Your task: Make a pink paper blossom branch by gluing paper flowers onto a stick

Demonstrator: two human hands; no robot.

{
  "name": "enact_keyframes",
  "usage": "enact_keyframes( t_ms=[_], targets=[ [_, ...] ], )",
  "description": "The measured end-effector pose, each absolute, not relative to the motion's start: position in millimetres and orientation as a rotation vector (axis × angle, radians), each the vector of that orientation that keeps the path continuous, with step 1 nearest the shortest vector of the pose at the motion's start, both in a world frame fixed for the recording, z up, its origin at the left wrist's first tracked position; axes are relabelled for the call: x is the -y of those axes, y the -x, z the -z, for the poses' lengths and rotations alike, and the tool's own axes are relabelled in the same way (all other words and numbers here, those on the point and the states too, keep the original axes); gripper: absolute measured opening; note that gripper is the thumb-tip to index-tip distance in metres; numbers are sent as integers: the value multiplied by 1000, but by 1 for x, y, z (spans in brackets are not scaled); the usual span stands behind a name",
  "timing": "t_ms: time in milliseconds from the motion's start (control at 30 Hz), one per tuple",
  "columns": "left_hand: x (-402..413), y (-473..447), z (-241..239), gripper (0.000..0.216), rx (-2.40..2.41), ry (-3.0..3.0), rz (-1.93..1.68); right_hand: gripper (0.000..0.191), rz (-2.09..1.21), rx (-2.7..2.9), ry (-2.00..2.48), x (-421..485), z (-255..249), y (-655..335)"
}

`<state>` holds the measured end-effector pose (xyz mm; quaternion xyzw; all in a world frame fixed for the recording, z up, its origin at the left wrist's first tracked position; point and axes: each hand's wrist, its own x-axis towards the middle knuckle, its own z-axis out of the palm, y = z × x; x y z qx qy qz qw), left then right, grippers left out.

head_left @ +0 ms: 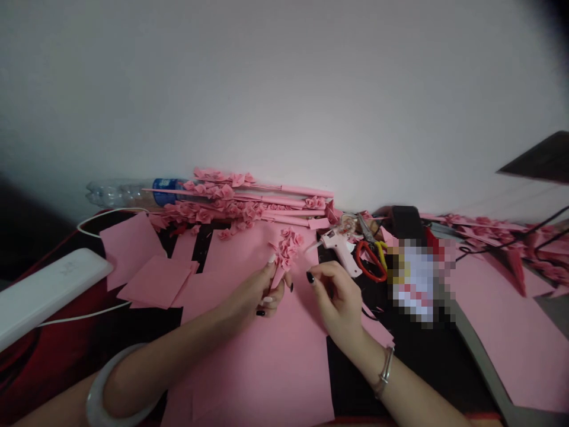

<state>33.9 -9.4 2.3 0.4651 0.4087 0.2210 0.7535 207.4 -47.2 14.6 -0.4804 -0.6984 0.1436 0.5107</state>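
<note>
My left hand (268,290) is closed around the base of a small pink paper flower cluster (288,249), with its folded blooms pointing up and away from me. To the right of it, my right hand (335,296) hangs apart from the blooms, thumb and index finger pressed together. Whatever is in that pinch, if anything, is too small to make out. Large pink paper sheets (267,367) lie beneath both hands. Just beyond my right hand rests a white glue gun (341,252), with red-handled scissors (371,261) beside it.
Finished-looking pink paper flower stems (284,201) are piled along the wall, near a plastic bottle (120,193). Pink paper squares (155,281) and a white power strip-like bar (53,293) lie left. More pink sheets (511,344) and a black box (402,220) are right.
</note>
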Motion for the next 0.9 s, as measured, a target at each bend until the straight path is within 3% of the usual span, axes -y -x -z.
enact_keyframes(
  t_ms=[900],
  targets=[
    [31, -40, -11, 59, -1003, -1147, -646, 17, -312, 1746, 1034, 54, -15, -195]
  ],
)
